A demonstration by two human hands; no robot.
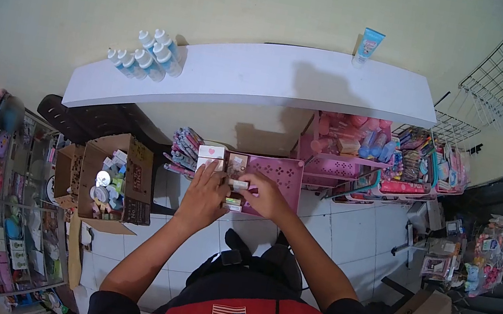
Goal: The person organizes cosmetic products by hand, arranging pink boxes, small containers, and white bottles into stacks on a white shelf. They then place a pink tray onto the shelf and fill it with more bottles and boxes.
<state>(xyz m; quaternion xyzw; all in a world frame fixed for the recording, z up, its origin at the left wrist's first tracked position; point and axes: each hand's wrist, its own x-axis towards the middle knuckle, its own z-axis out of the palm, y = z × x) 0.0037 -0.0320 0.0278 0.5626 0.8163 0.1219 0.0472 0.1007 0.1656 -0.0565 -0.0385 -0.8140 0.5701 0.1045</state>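
My right hand (pixel 266 198) pinches a small pale box (pixel 238 184) over the left part of a pink perforated tray (pixel 287 183). Lying on the white boxes (pixel 212 153) at the tray's left end is my left hand (pixel 205 192), its fingers stretched out; a pink heart marks the top box. Beside them, a brown box (pixel 237 163) sits in the tray above the held one. Several small boxes (pixel 233 205) with green and white ends lie just below the pinched box. My hands partly cover this group, so their lettering cannot be read.
A white shelf (pixel 239 74) runs across the wall, bearing several white-and-blue bottles (pixel 148 58) and a blue tube (pixel 368 46). Left stands an open carton (pixel 137 187) of goods beside a glass display case (pixel 20 210). Right are a pink rack (pixel 330 166) and filled baskets (pixel 404 187).
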